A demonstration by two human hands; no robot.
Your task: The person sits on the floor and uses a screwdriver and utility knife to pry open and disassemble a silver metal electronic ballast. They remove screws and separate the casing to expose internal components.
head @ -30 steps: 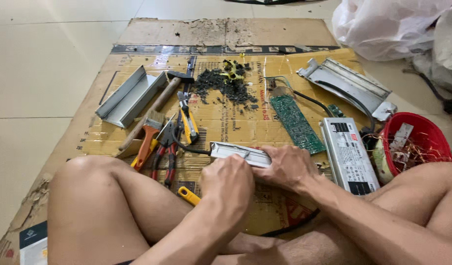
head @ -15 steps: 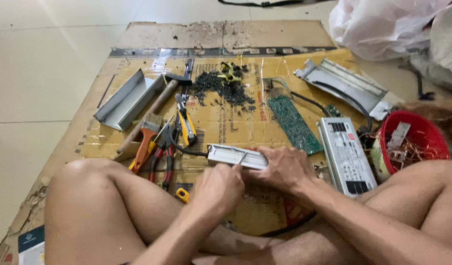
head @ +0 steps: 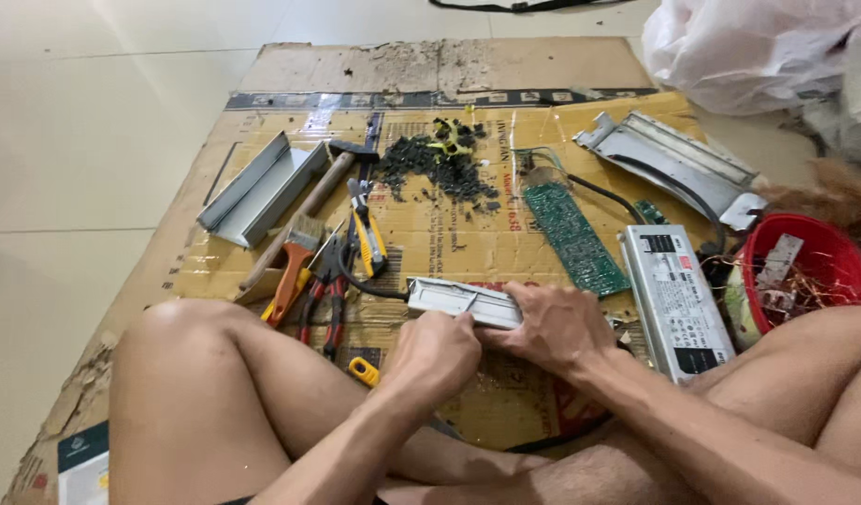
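Head view, left hand (head: 437, 353) and right hand (head: 554, 323) both clamping on a silver metal driver housing (head: 460, 301), housing lying on cardboard sheet (head: 468, 243) between pliers (head: 329, 290) and green circuit board (head: 572, 237), grey power supply (head: 675, 297) sitting just beside right hand.

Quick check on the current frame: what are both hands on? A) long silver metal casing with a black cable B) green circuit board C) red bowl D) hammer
A. The left hand and right hand both grip the long silver metal casing; the green circuit board, hammer and red bowl lie untouched on the cardboard.
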